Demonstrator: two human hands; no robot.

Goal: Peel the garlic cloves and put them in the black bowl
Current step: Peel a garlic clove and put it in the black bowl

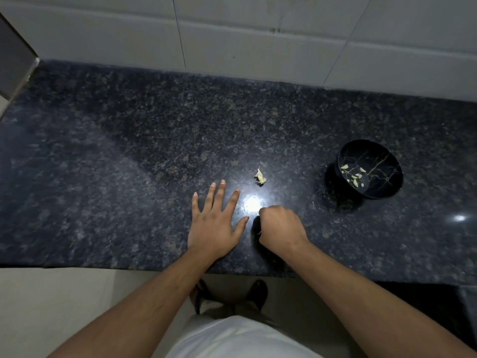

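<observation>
My left hand lies flat on the dark granite counter with its fingers spread. Just to its right, my right hand is curled into a fist resting on the counter. A thin pale wisp of garlic sticks out under the fist; the rest is hidden inside it. A small garlic piece with loose papery skin lies on the counter beyond both hands. The black bowl with gold veins stands to the right, tilted toward me, with several peeled cloves inside.
A tiled wall runs along the back of the counter. The counter's front edge is just behind my wrists. A bright lamp reflection shines between my hands. My feet show on the floor below.
</observation>
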